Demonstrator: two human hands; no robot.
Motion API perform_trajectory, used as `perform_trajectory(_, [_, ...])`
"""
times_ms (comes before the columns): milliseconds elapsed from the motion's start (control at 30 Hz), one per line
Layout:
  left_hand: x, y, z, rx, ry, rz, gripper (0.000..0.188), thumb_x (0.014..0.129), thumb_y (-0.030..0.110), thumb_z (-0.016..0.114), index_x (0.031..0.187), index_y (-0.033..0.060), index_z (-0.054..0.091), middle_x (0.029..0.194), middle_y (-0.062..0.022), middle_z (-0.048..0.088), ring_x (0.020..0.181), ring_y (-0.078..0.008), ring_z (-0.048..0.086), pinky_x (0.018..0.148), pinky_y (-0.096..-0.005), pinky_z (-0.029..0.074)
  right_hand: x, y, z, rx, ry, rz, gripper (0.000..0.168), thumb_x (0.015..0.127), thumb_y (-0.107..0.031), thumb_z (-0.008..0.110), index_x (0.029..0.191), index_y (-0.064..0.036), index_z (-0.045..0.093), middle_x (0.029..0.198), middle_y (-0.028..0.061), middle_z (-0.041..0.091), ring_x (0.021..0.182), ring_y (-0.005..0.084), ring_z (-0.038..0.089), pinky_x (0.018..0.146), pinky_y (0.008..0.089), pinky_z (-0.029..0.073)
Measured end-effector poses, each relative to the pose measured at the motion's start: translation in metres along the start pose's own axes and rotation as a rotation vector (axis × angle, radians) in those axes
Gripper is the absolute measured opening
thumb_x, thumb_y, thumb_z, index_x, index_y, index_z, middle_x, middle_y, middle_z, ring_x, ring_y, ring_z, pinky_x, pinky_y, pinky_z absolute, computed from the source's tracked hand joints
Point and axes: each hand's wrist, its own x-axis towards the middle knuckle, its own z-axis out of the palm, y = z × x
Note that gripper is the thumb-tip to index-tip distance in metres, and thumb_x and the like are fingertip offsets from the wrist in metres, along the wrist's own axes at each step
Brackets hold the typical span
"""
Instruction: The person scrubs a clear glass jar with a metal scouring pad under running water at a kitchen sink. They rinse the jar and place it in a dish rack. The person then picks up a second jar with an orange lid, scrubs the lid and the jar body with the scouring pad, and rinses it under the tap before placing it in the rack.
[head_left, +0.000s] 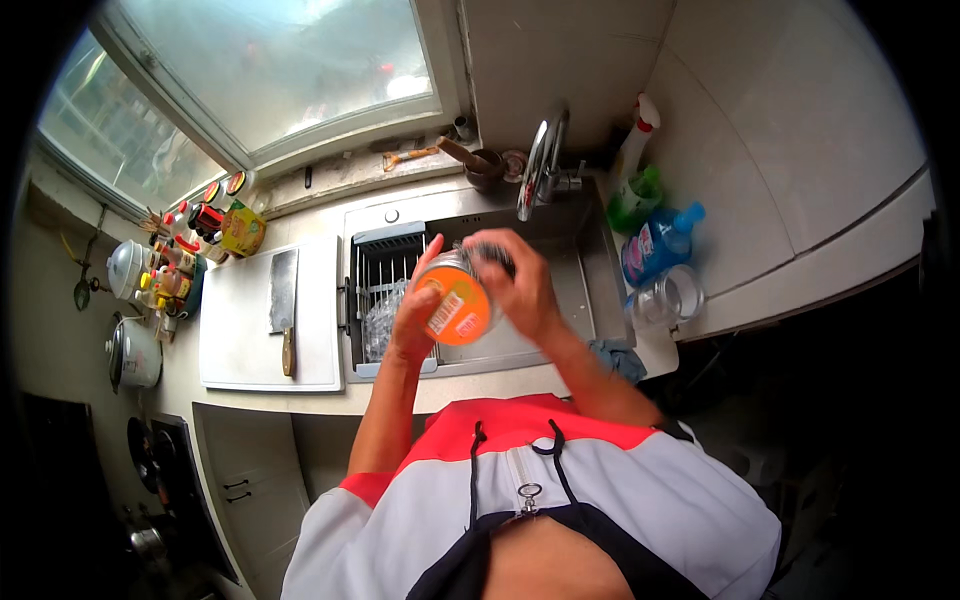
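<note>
Above the sink, my left hand (420, 315) grips a clear jar with an orange lid (454, 307). The lid faces me and bears writing. My right hand (521, 281) holds a dark scouring pad (499, 256), probably wire mesh, against the far side of the jar. That hand is slightly blurred, and its fingers cover part of the pad. Below both hands lies the stainless steel sink (577, 300). A drying basket (390, 232) hangs in its left part, with clear plastic pieces (382, 322) inside.
Behind the sink stands a chrome faucet (536, 169). A blue soap bottle (652, 244), a spray bottle (637, 135) and a clear jar (667, 296) line the right side. A cleaver (285, 300) lies on the white cutting board (240, 330) at left. A cloth (619, 360) is at the front right.
</note>
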Motion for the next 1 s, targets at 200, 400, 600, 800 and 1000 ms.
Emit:
perform_trajectory(200, [-0.001,0.014,0.022,0.371,-0.013,0.02,0.131,0.061,0.031,0.084,0.163,0.0194,0.003,0.125,-0.0115,0.05,0.115,-0.025,0.056,0.104,-0.0355,0.042,0.044,0.024,-0.019,0.016,-0.387,0.223,0.033,0.09,-0.028,0.068,0.105,0.001,0.069,0.097,0.0163,0.07,0.085,0.025,0.068,0.078,0.0353,0.053])
perform_trajectory(400, [-0.005,0.013,0.021,0.519,-0.017,0.138,0.133,0.061,0.028,0.087,0.163,0.0175,0.001,0.127,-0.0121,0.05,0.118,-0.0254,0.055,0.104,-0.0354,0.042,0.012,0.016,-0.021,0.157,-0.227,0.168,0.028,0.09,-0.022,0.066,0.106,0.0,0.069,0.1,0.0118,0.069,0.091,0.0207,0.067,0.084,0.031,0.052])
perform_trajectory(600, [-0.005,0.012,0.032,0.0,0.11,0.165,0.101,0.082,0.035,0.069,0.161,0.0123,0.009,0.137,-0.0175,0.053,0.123,-0.0286,0.058,0.107,-0.0403,0.046,-0.006,0.001,-0.007,0.141,0.063,0.025,0.025,0.095,-0.021,0.063,0.11,-0.002,0.069,0.099,0.0071,0.07,0.095,0.0133,0.064,0.088,0.0272,0.05])
perform_trajectory(800, [-0.007,-0.012,0.027,-0.204,0.043,0.108,0.074,0.094,0.034,0.059,0.156,0.0095,0.027,0.135,-0.0078,0.056,0.125,-0.0194,0.055,0.107,-0.0373,0.045,0.043,-0.007,-0.01,0.064,-0.028,0.191,0.028,0.095,-0.024,0.063,0.107,0.0,0.067,0.094,0.0101,0.07,0.089,0.0133,0.064,0.081,0.0279,0.05])
perform_trajectory(1000, [-0.005,-0.005,0.0,-0.331,0.127,0.175,0.047,0.097,0.036,0.053,0.133,0.0036,0.052,0.122,-0.0116,0.064,0.111,-0.0227,0.064,0.099,-0.0397,0.052,-0.008,-0.023,0.015,-0.059,0.168,-0.23,0.022,0.091,-0.019,0.064,0.107,-0.003,0.067,0.105,0.0131,0.068,0.095,0.018,0.065,0.085,0.0315,0.051])
